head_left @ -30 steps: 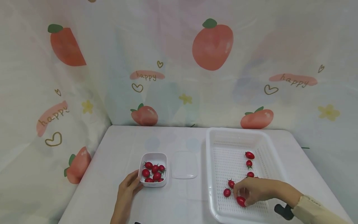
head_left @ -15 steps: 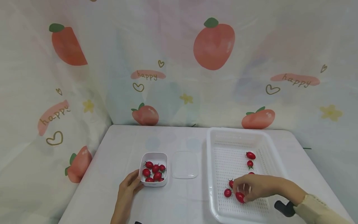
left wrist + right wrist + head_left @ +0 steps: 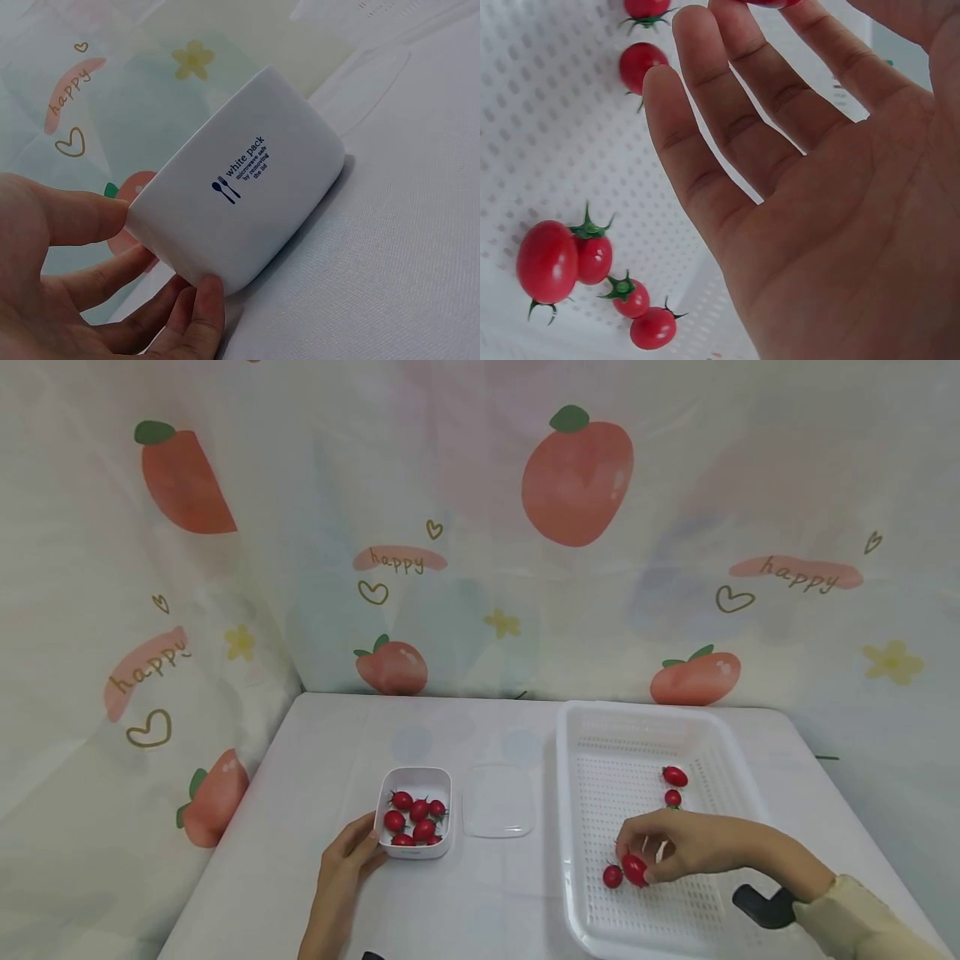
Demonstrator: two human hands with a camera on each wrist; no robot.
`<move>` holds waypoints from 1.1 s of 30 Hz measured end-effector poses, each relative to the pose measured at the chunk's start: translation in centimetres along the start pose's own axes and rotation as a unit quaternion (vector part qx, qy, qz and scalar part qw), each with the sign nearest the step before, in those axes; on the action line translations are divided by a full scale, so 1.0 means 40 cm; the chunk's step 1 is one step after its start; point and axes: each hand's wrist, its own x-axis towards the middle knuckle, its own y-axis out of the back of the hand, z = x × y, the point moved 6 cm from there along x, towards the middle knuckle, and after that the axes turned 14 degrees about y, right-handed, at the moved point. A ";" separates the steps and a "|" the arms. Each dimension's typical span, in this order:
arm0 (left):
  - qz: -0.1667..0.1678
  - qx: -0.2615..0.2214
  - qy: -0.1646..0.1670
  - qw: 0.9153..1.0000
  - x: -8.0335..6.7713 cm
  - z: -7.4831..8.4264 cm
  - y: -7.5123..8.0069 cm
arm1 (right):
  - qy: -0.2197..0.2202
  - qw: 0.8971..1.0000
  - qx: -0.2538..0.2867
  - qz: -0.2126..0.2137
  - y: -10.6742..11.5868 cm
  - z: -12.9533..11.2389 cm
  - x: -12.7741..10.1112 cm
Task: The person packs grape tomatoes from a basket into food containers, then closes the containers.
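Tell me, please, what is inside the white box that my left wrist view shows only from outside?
Observer: The white box holds red cherry tomatoes; the left hand grips its near corner.
Operator: Thank you. Where is the other hand?
Observer: The right hand pinches a tomato inside the white basket.
Operator: Is anything else in there?
Observer: Yes, several loose tomatoes lie on its floor.

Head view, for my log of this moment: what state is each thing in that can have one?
Small white box: open, holding tomatoes, gripped by the left hand.
Clear lid: off, flat on the table beside the box.
White basket: a few loose tomatoes inside.
Tomato: pinched by the right hand.
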 end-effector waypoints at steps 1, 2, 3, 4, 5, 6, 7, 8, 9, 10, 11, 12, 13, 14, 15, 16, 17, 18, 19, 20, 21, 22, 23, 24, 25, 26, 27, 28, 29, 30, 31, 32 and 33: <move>0.000 0.000 0.000 1.000 0.000 0.000 0.000 | 0.005 1.000 0.000 0.002 0.004 -0.004 0.001; 0.000 0.000 0.000 1.000 0.000 0.000 0.001 | 0.011 1.000 -0.003 0.004 0.007 -0.009 0.002; 0.000 0.000 0.000 1.000 0.000 0.000 0.001 | 0.014 1.000 -0.006 0.006 0.011 -0.013 0.003; -0.001 -0.001 0.000 1.000 0.000 0.000 0.001 | 0.016 1.000 -0.010 0.009 0.015 -0.017 0.003; -0.002 -0.001 0.000 1.000 -0.001 -0.001 0.001 | 0.018 1.000 -0.014 0.011 0.019 -0.022 0.004; -0.003 -0.002 0.001 1.000 -0.001 -0.001 0.000 | 0.019 1.000 -0.018 0.013 0.023 -0.026 0.005; -0.003 -0.003 0.000 1.000 -0.001 -0.001 0.000 | 0.019 0.999 -0.023 0.016 0.027 -0.031 0.006; -0.004 -0.004 0.001 1.000 -0.001 -0.001 0.000 | 0.020 0.999 -0.027 0.018 0.031 -0.037 0.008; -0.004 -0.003 -0.002 1.000 -0.001 0.000 0.000 | 0.021 0.999 -0.033 0.021 0.035 -0.043 0.011; -0.004 -0.003 -0.003 1.000 -0.001 0.000 0.001 | 0.024 0.999 -0.037 0.022 0.038 -0.050 0.014; -0.004 -0.003 -0.004 1.000 0.000 0.000 0.001 | 0.026 0.999 -0.040 0.022 0.041 -0.057 0.018; -0.003 -0.003 -0.005 1.000 0.000 0.001 0.002 | 0.029 0.998 -0.043 0.022 0.045 -0.065 0.023; -0.003 -0.004 -0.006 1.000 0.000 0.001 0.002 | 0.033 0.998 -0.044 0.022 0.048 -0.073 0.028; -0.002 -0.005 -0.006 1.000 0.000 0.002 0.003 | 0.038 0.998 -0.045 0.022 0.051 -0.082 0.034; -0.002 -0.005 -0.007 1.000 0.001 0.002 0.003 | 0.042 0.998 -0.047 0.021 0.054 -0.090 0.040; -0.002 -0.007 -0.005 1.000 0.001 0.001 0.003 | 0.047 0.998 -0.045 0.020 0.056 -0.099 0.046; -0.002 -0.007 -0.004 1.000 0.001 0.001 0.003 | 0.050 0.998 -0.043 0.019 0.059 -0.107 0.052; -0.002 -0.006 -0.003 1.000 0.000 0.001 0.002 | 0.054 0.997 -0.043 0.019 0.061 -0.115 0.059; -0.003 -0.005 -0.003 1.000 0.000 0.001 0.002 | 0.057 0.997 -0.045 0.019 0.063 -0.123 0.066; -0.003 -0.003 -0.002 1.000 -0.001 0.001 0.001 | 0.061 0.997 -0.049 0.020 0.065 -0.130 0.074; -0.002 0.000 -0.001 1.000 -0.001 0.000 0.001 | 0.063 0.996 -0.053 0.021 0.067 -0.138 0.082; -0.002 0.000 0.000 1.000 -0.001 0.000 0.001 | 0.065 0.996 -0.057 0.021 0.068 -0.144 0.091; -0.002 0.002 0.001 1.000 -0.001 0.000 0.000 | 0.066 0.996 -0.061 0.021 0.070 -0.151 0.100; -0.003 0.002 0.001 1.000 -0.001 0.000 0.000 | 0.067 0.995 -0.066 0.020 0.071 -0.157 0.109; -0.003 0.003 0.001 1.000 -0.001 0.000 0.001 | 0.068 0.995 -0.068 0.018 0.071 -0.162 0.119; -0.003 0.003 0.001 1.000 -0.001 0.000 0.001 | 0.068 0.995 -0.070 0.014 0.071 -0.168 0.130; -0.003 0.003 0.001 1.000 0.000 0.000 0.001 | 0.067 0.995 -0.070 0.011 0.071 -0.172 0.141; -0.003 0.003 0.000 1.000 0.000 0.000 0.001 | 0.066 0.995 -0.070 0.008 0.071 -0.176 0.153; -0.004 0.002 -0.001 1.000 0.000 0.000 0.001 | 0.064 0.995 -0.072 0.006 0.072 -0.180 0.164; -0.003 0.002 -0.003 1.000 0.000 0.000 0.002 | 0.062 0.995 -0.072 0.004 0.072 -0.181 0.175; -0.003 0.001 -0.003 1.000 0.000 -0.001 0.002 | 0.061 0.996 -0.073 0.002 0.073 -0.183 0.187; -0.004 0.000 -0.003 1.000 0.001 -0.001 0.002 | 0.060 0.995 -0.075 0.001 0.073 -0.184 0.199; -0.005 -0.001 -0.003 1.000 0.001 -0.001 0.003 | 0.061 0.995 -0.077 0.001 0.073 -0.186 0.210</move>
